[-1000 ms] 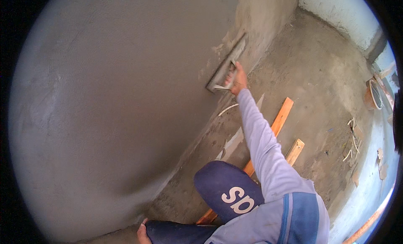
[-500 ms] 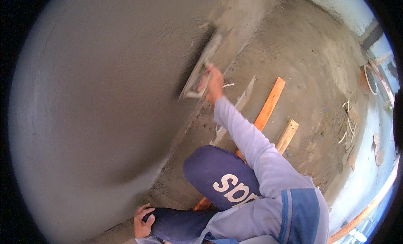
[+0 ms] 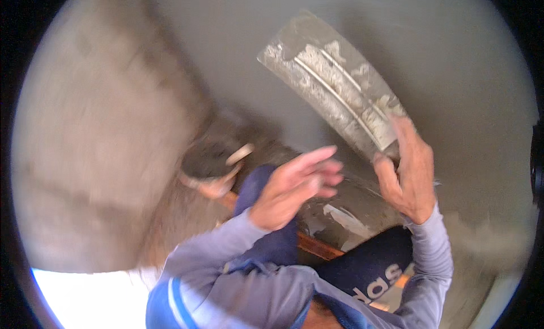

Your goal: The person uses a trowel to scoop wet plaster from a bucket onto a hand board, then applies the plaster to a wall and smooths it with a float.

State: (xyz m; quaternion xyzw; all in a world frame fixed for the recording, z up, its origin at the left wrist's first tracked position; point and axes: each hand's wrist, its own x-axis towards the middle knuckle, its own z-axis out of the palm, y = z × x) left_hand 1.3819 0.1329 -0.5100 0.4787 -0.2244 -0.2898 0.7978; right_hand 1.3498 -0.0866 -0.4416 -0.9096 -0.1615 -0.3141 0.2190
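Note:
My right hand [image 3: 412,173] is closed on the near end of a plastering trowel [image 3: 334,82], a long flat blade with two pale ridges and patches of wet mortar. The trowel slants up and left in front of a smooth grey plastered wall [image 3: 226,40]. To its lower left hangs my left hand [image 3: 292,190], fingers stretched and slightly blurred, with nothing in them. It is apart from the trowel, above my bent knee.
At the wall's foot on the left stands a bucket [image 3: 195,184] of dark material, with a pale stick-like thing [image 3: 240,154] at its rim. Between my legs lie an orange-brown wooden strip [image 3: 320,248] and a whitish scrap [image 3: 347,220]. A rougher wall [image 3: 102,131] rises at left.
The view has swung left. My right hand has brought the trowel from the wall's lower edge to in front of me. My left hand has risen off my knee, its fingers stretched out.

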